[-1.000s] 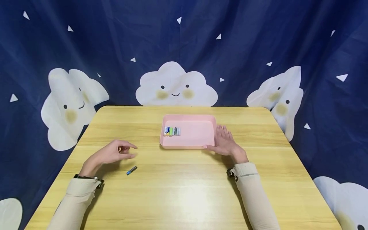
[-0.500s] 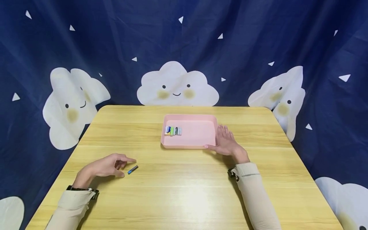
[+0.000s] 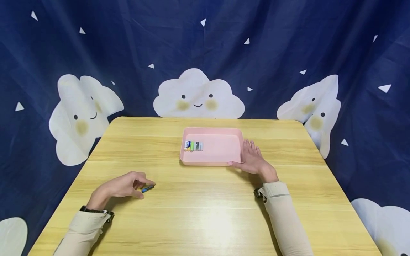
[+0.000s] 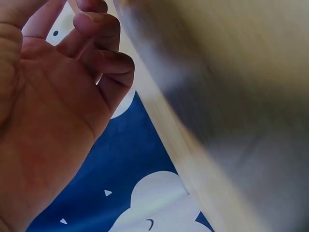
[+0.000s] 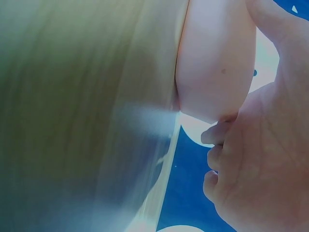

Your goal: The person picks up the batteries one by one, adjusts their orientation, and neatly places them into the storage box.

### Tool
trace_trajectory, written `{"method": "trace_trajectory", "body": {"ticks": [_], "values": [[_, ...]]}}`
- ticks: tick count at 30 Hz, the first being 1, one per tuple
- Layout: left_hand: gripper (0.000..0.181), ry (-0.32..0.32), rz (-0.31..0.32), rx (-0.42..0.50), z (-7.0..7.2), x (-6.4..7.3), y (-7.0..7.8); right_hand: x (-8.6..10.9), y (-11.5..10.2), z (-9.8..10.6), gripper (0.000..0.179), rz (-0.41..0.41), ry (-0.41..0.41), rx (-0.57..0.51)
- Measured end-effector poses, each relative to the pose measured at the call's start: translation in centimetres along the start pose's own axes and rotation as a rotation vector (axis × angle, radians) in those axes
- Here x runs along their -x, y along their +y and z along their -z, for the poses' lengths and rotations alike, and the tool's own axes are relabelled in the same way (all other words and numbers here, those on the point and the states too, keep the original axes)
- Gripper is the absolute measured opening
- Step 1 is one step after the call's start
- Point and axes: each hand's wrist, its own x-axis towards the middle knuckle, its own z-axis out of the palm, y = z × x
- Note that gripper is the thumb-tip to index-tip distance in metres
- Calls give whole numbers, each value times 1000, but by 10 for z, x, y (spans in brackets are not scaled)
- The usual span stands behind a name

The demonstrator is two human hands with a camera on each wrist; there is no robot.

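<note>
On the left part of the table lies a small dark battery with a blue end (image 3: 147,188). My left hand (image 3: 123,185) is over it, index finger and thumb on either side; the index fingertip covers its dark end, and I cannot tell whether the thumb touches. In the left wrist view the other fingers of the left hand (image 4: 53,106) are bent and the battery is out of sight. A pink tray (image 3: 221,164) holds a row of several batteries (image 3: 192,146) at its left side. My right hand (image 3: 252,159) rests against the tray's right wall, fingers straight, thumb along the front rim.
The wooden table (image 3: 205,206) has rounded far corners. Behind it hangs a dark blue curtain (image 3: 179,42) printed with white clouds and triangles. In the right wrist view the tray's wall (image 5: 212,63) stands beside the palm.
My left hand has come nearer to me and then slid right, so that its index finger and thumb now flank the battery. The right hand has stayed at the tray.
</note>
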Motion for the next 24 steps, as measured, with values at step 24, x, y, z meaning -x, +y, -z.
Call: {"method": "trace_trajectory", "body": {"ticks": [24], "values": [[60,-30,99,-23,-4,-2,17,-1,1,0,124,0,-5,-4]]}}
